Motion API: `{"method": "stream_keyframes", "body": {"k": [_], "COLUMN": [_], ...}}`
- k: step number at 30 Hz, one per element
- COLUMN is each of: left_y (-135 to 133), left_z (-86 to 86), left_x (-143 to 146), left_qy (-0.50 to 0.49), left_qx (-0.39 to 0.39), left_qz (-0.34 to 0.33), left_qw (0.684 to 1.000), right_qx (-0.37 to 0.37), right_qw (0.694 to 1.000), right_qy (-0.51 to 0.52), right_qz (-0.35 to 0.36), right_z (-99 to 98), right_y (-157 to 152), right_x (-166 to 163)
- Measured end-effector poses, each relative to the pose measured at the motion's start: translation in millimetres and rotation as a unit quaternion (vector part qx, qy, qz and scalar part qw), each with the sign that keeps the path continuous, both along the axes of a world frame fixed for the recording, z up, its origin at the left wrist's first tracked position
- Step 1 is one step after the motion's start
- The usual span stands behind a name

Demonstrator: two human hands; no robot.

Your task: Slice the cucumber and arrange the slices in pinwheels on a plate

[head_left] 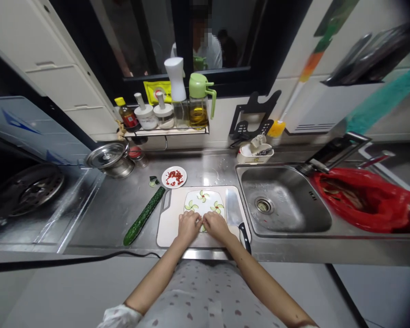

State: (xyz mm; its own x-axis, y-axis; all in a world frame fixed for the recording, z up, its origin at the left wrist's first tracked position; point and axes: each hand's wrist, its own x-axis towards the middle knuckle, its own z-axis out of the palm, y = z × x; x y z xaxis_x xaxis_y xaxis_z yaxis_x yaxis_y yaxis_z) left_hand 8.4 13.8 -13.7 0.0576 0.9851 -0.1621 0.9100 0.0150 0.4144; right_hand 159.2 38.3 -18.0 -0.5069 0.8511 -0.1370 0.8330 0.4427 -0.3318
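A white square plate [195, 197] rests on the pale cutting board [171, 232]. Fanned cucumber slices [202, 196] form pinwheels on it, with small red bits at their centres. Over the plate's near edge, my left hand [190, 225] and my right hand [216, 225] almost meet, fingertips bent and pinched together. Pale green slices show just beneath and between the fingers. What the fingertips hold, if anything, is too small to make out. Right of the plate lies a kitchen knife [245, 237] with a black handle. A small round plate [183, 181] behind the board carries chopped red pieces.
A cut cucumber [144, 216] lies left of the board, with end scraps [153, 181] behind it. To the right is a steel sink [287, 214], then a red plastic bag [362, 200]. A lidded pot [112, 159] stands back left, below a shelf of seasonings [167, 131].
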Motion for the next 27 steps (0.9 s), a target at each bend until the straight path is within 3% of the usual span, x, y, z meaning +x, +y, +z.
{"method": "stream_keyframes", "body": {"k": [5, 9, 13, 17, 21, 27], "left_y": [0.6, 6.1, 26.1, 59.3, 91.3, 121.3], "left_z": [2.3, 0.0, -6.8, -7.7, 1.3, 10.8], "left_x": [-0.1, -4.8, -25.9, -68.0, -110.6, -133.6], "left_qy": [-0.019, -0.079, -0.177, -0.257, -0.199, -0.047], "left_qx": [0.005, 0.018, 0.043, 0.09, 0.115, 0.071], "left_qz": [-0.001, 0.037, 0.13, 0.262, 0.349, 0.305], "left_qw": [1.0, 0.996, 0.975, 0.926, 0.909, 0.949], "right_qx": [0.01, 0.012, -0.005, -0.006, 0.001, 0.007], "right_qw": [0.999, 0.995, 0.983, 0.971, 0.963, 0.961], "right_qy": [0.03, 0.093, 0.168, 0.219, 0.242, 0.244], "right_qz": [-0.01, -0.041, -0.072, -0.099, -0.117, -0.13], "right_z": [-1.4, 0.5, 5.1, 6.7, 5.1, 8.2], "right_y": [-1.0, -1.4, -1.0, -1.6, -4.2, -8.2], "right_x": [-0.7, 2.7, 8.9, 17.0, 24.1, 28.9]}}
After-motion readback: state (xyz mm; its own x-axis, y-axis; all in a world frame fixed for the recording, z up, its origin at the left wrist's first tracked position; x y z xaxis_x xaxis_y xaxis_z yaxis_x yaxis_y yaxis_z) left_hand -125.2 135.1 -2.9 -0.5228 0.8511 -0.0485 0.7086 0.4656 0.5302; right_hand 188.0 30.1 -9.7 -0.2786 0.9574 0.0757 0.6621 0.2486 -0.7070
